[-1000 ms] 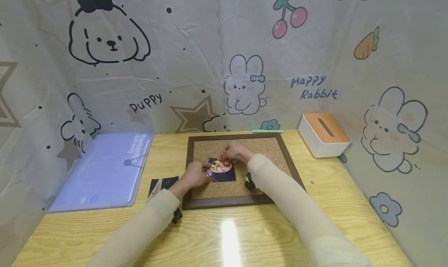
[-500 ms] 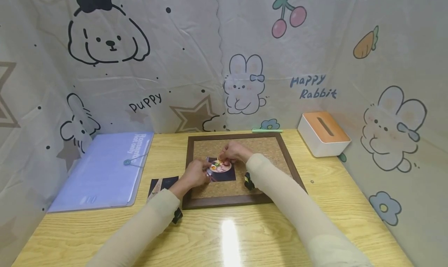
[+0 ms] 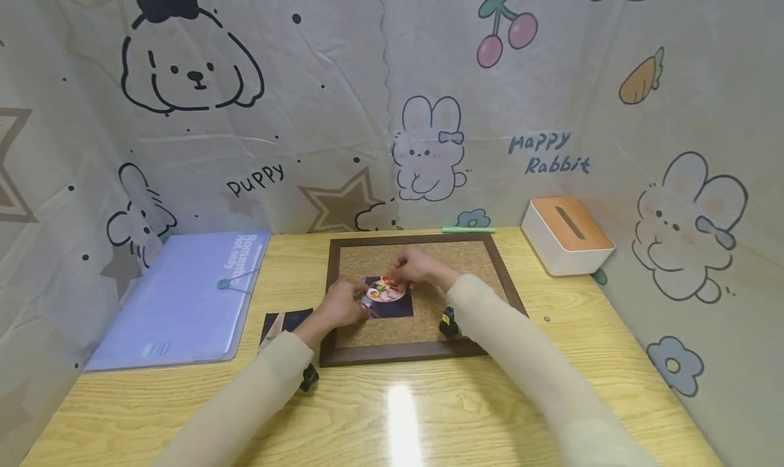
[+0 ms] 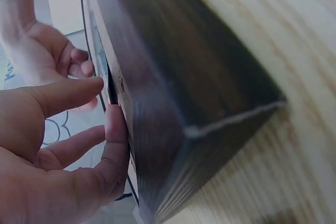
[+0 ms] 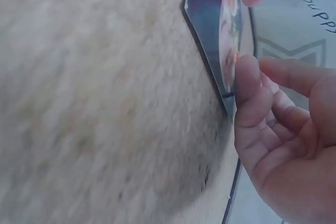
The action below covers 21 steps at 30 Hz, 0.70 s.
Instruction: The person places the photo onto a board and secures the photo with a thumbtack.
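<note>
A photo of a bowl of food (image 3: 395, 308) lies on a corkboard (image 3: 465, 257) with a dark wooden frame (image 3: 398, 352). My left hand (image 3: 340, 305) is at the photo's left side; its fingertips touch the board beside the edge, thumb and finger apart, as the left wrist view shows. Over the photo's upper right is my right hand (image 3: 415, 267), its fingers loosely bent. A small red spot, perhaps a pushpin head (image 3: 384, 278), shows just left of the right fingertips. In the right wrist view nothing is visible between thumb and forefinger (image 5: 247, 74).
A second photo (image 3: 273, 325) lies left of the board, partly behind the left wrist. Farther left is a blue document folder (image 3: 190, 297). A white tissue box (image 3: 566, 239) with an orange lid stands back right. Behind the board lies a thin green stick (image 3: 468, 229).
My right hand and forearm have shifted slightly right, and the red spot beside the fingertips has come into sight. My left hand and the photo have stayed in place.
</note>
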### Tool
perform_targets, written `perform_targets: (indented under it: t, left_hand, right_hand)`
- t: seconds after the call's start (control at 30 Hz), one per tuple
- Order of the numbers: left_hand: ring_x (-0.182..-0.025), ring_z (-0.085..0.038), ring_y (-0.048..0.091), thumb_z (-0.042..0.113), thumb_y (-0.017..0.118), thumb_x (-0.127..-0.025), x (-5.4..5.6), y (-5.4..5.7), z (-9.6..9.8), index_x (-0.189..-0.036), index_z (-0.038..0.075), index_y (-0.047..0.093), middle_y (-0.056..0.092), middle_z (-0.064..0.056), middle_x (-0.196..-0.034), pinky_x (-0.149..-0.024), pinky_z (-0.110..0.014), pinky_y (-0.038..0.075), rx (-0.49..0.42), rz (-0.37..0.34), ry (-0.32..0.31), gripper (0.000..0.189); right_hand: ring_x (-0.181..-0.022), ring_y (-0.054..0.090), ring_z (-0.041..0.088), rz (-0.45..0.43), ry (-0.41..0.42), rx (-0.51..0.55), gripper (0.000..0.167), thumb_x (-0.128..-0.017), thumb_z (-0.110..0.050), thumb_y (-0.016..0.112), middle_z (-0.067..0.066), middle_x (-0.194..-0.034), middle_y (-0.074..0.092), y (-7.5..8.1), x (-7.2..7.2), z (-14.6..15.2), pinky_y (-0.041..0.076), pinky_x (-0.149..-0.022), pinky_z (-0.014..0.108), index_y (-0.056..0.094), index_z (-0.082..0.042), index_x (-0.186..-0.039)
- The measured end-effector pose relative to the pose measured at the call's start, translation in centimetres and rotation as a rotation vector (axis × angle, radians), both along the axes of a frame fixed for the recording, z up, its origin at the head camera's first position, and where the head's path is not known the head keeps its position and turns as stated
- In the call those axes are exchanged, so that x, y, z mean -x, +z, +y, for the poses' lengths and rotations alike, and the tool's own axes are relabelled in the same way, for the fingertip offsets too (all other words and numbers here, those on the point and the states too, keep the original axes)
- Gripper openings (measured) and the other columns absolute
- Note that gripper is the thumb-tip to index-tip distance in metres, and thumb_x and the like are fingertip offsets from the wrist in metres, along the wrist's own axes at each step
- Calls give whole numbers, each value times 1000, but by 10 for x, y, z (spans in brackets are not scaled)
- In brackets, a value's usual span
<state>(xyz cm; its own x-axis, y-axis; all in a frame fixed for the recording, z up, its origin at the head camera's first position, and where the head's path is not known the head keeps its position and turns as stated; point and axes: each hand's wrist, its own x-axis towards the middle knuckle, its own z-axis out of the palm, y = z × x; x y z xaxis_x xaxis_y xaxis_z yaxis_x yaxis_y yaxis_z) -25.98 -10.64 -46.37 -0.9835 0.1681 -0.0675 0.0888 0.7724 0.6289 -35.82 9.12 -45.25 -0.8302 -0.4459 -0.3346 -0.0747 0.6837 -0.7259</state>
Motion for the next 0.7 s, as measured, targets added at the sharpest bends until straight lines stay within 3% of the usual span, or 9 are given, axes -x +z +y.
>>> perform_targets:
  t: [0.27,0.53,0.7]
  left_hand:
    - [-116,-31,63,13,69,-89,-1,1,-7,-131,3,64,66,-17,-128,-97,-45,53,-105,-5,16,43]
    - [-109,-31,68,16,66,-96,-8,12,-19,-132,6,64,68,-15,-123,-76,-34,59,-235,-36,27,38]
    - [-108,-27,66,21,65,-97,-14,19,-29,-131,9,65,68,-13,-120,-77,-32,58,-260,-36,49,36]
  right_hand:
    - [-75,64,16,49,-30,36,14,-98,-14,61,7,-91,68,8,-12,26,50,-62,26,70,-6,-105]
    - [-84,66,19,131,-33,27,15,-98,-17,64,8,-97,69,16,-27,49,53,-72,31,69,-7,-107]
    - [-90,68,27,178,-14,23,15,-97,-19,65,8,-99,69,22,-37,65,53,-73,31,70,-8,-104]
